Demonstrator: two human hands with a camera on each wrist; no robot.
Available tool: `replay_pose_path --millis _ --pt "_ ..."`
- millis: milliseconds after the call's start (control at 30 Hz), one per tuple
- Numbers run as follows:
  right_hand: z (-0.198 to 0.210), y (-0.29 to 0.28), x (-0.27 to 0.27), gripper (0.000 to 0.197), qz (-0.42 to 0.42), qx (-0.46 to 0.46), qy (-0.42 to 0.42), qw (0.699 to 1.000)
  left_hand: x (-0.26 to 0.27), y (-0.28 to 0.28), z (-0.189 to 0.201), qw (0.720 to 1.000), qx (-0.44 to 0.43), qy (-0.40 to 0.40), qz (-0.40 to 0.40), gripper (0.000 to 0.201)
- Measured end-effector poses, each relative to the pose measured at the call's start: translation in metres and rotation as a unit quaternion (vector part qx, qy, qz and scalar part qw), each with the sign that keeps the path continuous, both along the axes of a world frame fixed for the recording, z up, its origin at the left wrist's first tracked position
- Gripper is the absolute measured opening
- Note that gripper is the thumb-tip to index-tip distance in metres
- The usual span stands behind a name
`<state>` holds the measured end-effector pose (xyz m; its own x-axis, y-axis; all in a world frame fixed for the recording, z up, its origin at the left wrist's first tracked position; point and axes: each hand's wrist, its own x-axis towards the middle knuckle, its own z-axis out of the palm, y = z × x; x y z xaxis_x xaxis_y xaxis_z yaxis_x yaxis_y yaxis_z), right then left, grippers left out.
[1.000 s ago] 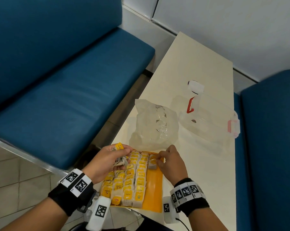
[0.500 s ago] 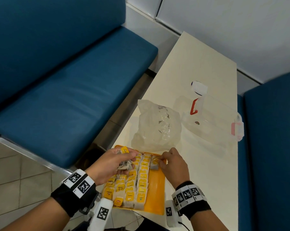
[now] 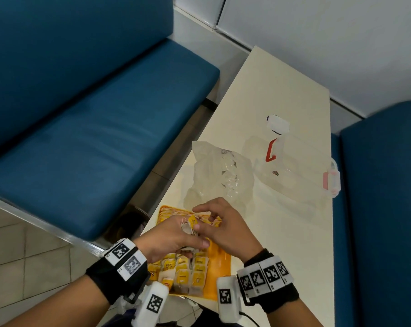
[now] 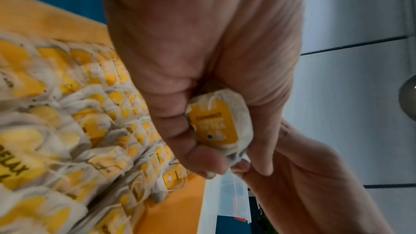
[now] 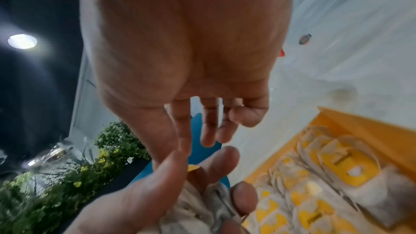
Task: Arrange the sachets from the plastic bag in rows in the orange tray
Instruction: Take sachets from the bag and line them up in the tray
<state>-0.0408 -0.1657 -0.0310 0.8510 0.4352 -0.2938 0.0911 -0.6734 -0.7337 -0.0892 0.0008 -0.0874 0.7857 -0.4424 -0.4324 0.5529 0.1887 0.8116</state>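
The orange tray (image 3: pixel 221 258) lies at the near end of the table and holds rows of yellow-tagged sachets (image 3: pixel 183 272). My left hand (image 3: pixel 173 237) hovers over the tray's middle, its fingers curled round a small bunch of sachets (image 3: pixel 188 228). The left wrist view shows the bunch (image 4: pixel 216 125) squeezed in the left hand (image 4: pixel 202 60). My right hand (image 3: pixel 225 227) meets it from the right with loosely straight fingers touching the bunch; nothing shows between those fingers (image 5: pixel 209 131). The crumpled clear plastic bag (image 3: pixel 221 175) lies just beyond the tray.
A clear plastic box (image 3: pixel 301 168) with red latches stands right of the bag. The cream table (image 3: pixel 282 102) is narrow, with its left edge close to the tray. Blue benches run along the left (image 3: pixel 93 138) and right (image 3: pixel 384 208).
My right hand left the far right of the tray and came left to the bunch. My left hand moved right, from the tray's left edge to over its middle.
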Motion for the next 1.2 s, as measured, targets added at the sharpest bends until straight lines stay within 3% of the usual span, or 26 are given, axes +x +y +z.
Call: replay_pose_path --millis 200,300,433,700,900,1100,1200 --pt "0.006 0.005 -0.006 0.033 0.009 -0.021 -0.021 1.0 0.001 -0.005 0.001 0.999 0.027 -0.038 0.019 0.033" --pt "0.004 0.007 -0.005 0.027 0.003 -0.016 0.005 1.0 0.002 -0.008 0.002 0.998 0.04 -0.038 0.019 0.032" --pt "0.006 0.006 -0.005 0.033 -0.005 0.017 0.02 1.0 0.002 -0.006 0.002 0.999 0.027 -0.044 0.012 0.03" --pt "0.012 -0.005 0.002 0.023 -0.072 0.041 -0.033 0.996 -0.001 0.003 0.001 1.0 0.009 0.014 0.023 0.044" --pt "0.021 -0.025 0.011 0.028 -0.104 0.06 -0.025 0.992 0.001 0.014 -0.002 0.999 0.021 0.031 0.033 0.038" --pt "0.011 -0.041 0.014 0.036 -0.109 -0.037 -0.028 0.993 0.0 0.02 -0.006 0.997 0.02 0.048 0.052 0.035" --pt "0.006 -0.044 0.013 0.024 -0.07 -0.093 -0.075 0.99 0.0 0.021 -0.006 0.997 0.021 0.051 0.056 0.036"
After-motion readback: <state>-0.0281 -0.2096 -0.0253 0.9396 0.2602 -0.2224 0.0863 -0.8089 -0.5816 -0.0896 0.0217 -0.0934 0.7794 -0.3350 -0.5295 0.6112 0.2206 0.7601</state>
